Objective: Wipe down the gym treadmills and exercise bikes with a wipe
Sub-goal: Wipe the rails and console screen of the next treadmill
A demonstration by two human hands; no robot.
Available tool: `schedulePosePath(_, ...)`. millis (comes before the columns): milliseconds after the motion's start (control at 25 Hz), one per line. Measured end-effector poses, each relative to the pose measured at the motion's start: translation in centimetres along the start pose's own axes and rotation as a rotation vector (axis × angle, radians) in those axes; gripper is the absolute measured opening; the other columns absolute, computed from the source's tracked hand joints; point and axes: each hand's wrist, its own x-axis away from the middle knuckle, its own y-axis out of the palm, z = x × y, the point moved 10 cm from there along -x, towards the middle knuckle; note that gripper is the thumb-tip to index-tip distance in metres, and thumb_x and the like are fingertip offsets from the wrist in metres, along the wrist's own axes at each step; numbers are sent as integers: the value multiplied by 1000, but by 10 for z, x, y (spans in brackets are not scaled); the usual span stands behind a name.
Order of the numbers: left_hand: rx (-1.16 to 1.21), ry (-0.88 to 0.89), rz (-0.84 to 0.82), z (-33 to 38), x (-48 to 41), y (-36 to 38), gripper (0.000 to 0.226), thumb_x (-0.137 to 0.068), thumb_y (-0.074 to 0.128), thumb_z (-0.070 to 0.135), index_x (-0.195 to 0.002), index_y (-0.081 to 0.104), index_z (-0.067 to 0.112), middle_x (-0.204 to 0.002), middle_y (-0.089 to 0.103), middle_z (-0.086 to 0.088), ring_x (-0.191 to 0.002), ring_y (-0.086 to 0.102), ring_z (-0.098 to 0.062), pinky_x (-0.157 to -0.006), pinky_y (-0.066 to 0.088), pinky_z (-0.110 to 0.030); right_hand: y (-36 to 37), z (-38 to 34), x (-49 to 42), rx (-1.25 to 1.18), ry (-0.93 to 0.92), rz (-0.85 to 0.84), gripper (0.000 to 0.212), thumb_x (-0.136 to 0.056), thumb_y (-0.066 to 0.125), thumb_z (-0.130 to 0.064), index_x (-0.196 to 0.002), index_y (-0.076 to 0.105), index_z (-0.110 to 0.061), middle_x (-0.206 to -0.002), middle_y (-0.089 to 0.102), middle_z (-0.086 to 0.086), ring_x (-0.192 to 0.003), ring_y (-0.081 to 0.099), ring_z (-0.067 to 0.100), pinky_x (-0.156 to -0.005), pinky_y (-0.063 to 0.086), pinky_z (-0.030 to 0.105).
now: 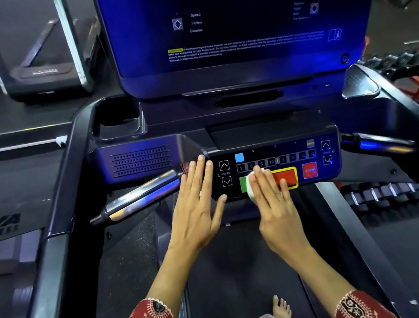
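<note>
So the treadmill (223, 117) basically filled the view when I caught this, with its big blue-lit screen (240, 20) up top and the belt (221, 268) running down under the bare feet, and the job in hand was the button panel (275, 164) across the front. The right hand (273, 198) lay flat over the white wipe (252, 183), fingers straight and together, so not really a closed grip, more a pressing palm, and the wipe sat on the green and red keys low on the panel. The left hand (196, 205) was spread open and held nothing, fingertips resting at the panel's left edge right next to the shiny left handlebar (142, 195). My take: keep the pressure light and even, sweep sideways in one direction, and go gently over the red stop button (310, 169) so nothing gets triggered, then fold the wipe to a clean face for the incline arrows (225, 173). Still untouched by the look of it were the cup holder (119, 115) and the right handlebar (378, 144). Room-wise, another treadmill (42, 62) stood off to the left on dark flooring, and a rack of dumbbells (408, 61) ran down the right side.
</note>
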Motion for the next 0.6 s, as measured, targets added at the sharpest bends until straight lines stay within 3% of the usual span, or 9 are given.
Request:
schedulePosePath(120, -12, 22, 21, 5, -6, 4, 64, -97, 40, 35, -147, 22, 0, -156, 16, -14, -146, 11, -26, -120, 5, -35, -1, -3, -7, -50, 84, 25, 73, -77, 31, 9, -149, 19, -1, -157, 18, 16, -147, 14, 29, -121, 7, 42)
schedulePosePath(200, -10, -3, 43, 4, -9, 8, 62, -98, 39, 33, -147, 22, -1, -156, 16, -15, -146, 10, -25, -120, 5, -36, 3, -19, -22, -92, 110, 30, 59, -92, 34, -3, -149, 17, 1, -157, 14, 18, -147, 10, 30, -121, 4, 43)
schedulePosePath(280, -11, -22, 67, 1, -10, 7, 60, -98, 38, 31, -146, 23, -1, -155, 17, -15, -146, 7, -23, -120, 6, -36, 1, -29, -43, -77, 40, 31, 54, -101, 30, -20, -149, 15, -2, -157, 13, 15, -147, 11, 26, -120, 1, 43)
schedulePosePath(360, -20, -12, 77, 3, -12, 6, 60, -97, 40, 31, -145, 25, -2, -154, 18, -16, -146, 9, -23, -120, 7, -36, -5, -17, -55, 12, -32, 39, 53, -101, 28, -23, -150, 15, -4, -157, 16, 12, -146, 14, 22, -119, -1, 43)
schedulePosePath(400, -32, -5, 77, 4, -14, 5, 60, -97, 41, 31, -145, 25, -1, -155, 19, -16, -146, 10, -25, -120, 7, -36, -8, 2, -56, 35, 6, 63, 54, -101, 28, -22, -150, 15, -5, -157, 17, 11, -146, 13, 21, -119, -1, 44)
schedulePosePath(520, -52, -17, 74, 14, -20, 11, 60, -96, 42, 31, -146, 27, 0, -155, 21, -16, -145, 12, -26, -118, 8, -36, -18, 73, -42, -44, 365, 119, 53, -103, 26, -23, -151, 15, -4, -159, 11, 13, -147, 4, 22, -118, 1, 48)
schedulePosePath(560, -53, -19, 74, 18, -23, 14, 60, -96, 43, 31, -146, 27, 1, -155, 21, -16, -145, 12, -26, -118, 9, -37, -18, 76, -39, -65, 386, 111, 53, -103, 23, -25, -151, 16, -3, -159, 10, 14, -147, 2, 23, -118, 2, 49)
schedulePosePath(600, -51, -15, 70, 23, -24, 17, 60, -95, 43, 31, -146, 27, 2, -155, 22, -16, -145, 11, -26, -118, 8, -37, -15, 65, -40, -74, 291, 86, 52, -104, 20, -25, -151, 17, -2, -159, 11, 14, -147, 2, 24, -119, 2, 48)
